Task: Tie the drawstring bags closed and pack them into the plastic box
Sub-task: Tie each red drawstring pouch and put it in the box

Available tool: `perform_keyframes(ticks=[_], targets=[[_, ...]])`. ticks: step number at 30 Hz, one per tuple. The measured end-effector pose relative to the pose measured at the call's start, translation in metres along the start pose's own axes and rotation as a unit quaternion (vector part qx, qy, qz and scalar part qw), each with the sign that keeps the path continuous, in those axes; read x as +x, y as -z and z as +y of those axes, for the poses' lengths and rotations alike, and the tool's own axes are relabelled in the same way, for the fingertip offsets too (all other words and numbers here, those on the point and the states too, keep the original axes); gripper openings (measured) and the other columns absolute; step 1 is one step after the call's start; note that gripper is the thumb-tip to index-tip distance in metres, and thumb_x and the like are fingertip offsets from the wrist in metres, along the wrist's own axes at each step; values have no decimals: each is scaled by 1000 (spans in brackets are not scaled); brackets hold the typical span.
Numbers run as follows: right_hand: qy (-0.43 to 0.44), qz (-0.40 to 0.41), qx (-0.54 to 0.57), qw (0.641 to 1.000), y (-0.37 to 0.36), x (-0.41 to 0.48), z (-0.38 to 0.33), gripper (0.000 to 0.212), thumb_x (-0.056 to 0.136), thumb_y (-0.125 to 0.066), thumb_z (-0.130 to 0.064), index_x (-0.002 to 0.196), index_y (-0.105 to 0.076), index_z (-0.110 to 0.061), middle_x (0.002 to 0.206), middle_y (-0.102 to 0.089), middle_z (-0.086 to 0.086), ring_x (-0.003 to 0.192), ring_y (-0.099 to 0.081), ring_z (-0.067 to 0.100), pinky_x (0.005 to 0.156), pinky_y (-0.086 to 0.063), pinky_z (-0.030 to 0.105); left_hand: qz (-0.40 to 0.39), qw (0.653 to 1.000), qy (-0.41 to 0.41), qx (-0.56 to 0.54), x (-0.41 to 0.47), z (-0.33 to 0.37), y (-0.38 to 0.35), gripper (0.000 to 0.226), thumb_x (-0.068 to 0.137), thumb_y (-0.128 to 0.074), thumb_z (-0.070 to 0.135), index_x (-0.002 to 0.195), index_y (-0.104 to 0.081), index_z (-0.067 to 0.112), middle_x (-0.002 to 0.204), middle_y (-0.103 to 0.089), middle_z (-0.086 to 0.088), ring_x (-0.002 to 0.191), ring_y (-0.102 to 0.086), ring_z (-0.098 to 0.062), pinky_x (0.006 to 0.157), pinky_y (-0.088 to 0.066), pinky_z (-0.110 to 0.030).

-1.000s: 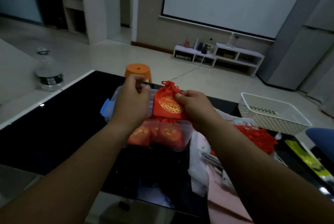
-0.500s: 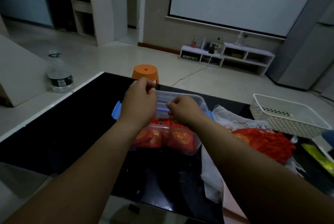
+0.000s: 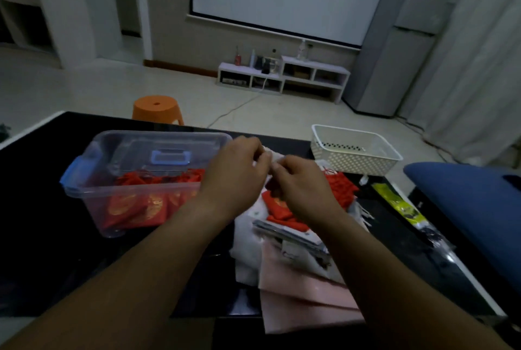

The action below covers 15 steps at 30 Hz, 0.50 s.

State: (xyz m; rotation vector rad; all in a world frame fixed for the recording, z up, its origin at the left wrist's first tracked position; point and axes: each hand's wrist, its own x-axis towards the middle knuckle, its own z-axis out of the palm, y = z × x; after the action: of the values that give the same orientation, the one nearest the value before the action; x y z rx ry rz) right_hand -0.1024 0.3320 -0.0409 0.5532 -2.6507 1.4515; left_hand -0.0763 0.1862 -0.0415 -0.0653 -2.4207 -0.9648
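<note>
- Head view: the left hand (image 3: 236, 172) and right hand (image 3: 298, 180) meet knuckle to knuckle above the glossy black table (image 3: 42, 180), both forearms reaching in from the bottom edge.
- Fingers on both hands are curled inward, with the thumbs pressed toward the forefingers. Motion blur hides whether anything is pinched between them, so I cannot tell.
- Left of the left fingers stands the plastic box (image 3: 135, 190), clear, rectangular and round-cornered, with a blue latch on its outer end.
- Packed bags (image 3: 135, 208) fill the bottom of the box. They are shiny red cloth with gold round prints, and their gathered tops point up.
- Behind them in the box leans a clear lid (image 3: 169, 156) with a blue handle.
- Just under and right of the right fingers lies a heap of loose red bags (image 3: 338, 184), crumpled, resting on a white plastic sheet (image 3: 248, 236).
- Nearer the wrists, flat pink paper sheets (image 3: 304, 293) overlap the table's edge.
- Beyond the right fingers sits a white perforated basket (image 3: 355, 152).
- Far beyond the left fingers, on the floor, stands a round orange stool (image 3: 156, 108).
</note>
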Motion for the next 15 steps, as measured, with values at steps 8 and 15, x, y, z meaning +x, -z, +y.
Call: perform_keyframes(ticks=[8, 15], targets=[[-154, 11, -140, 978, 43, -15, 93, 16, 92, -57, -22, 80, -68, -18, 75, -70, 1, 73, -67, 23, 72, -59, 45, -225, 971, -44, 70, -4, 12, -92, 11, 97, -58, 32, 102, -65, 24, 105, -64, 5, 96, -62, -18, 85, -54, -40], [-193, 44, -138, 971, 53, 1, 116, 14, 93, -60, -21, 105, -67, -20, 102, -71, 0, 94, -68, 22, 86, -59, 48, -263, 952, 8, 153, 10, -11, -134, 38, 93, -66, 39, 124, -53, 22, 128, -50, -6, 110, -55, -29, 94, -51, -48]])
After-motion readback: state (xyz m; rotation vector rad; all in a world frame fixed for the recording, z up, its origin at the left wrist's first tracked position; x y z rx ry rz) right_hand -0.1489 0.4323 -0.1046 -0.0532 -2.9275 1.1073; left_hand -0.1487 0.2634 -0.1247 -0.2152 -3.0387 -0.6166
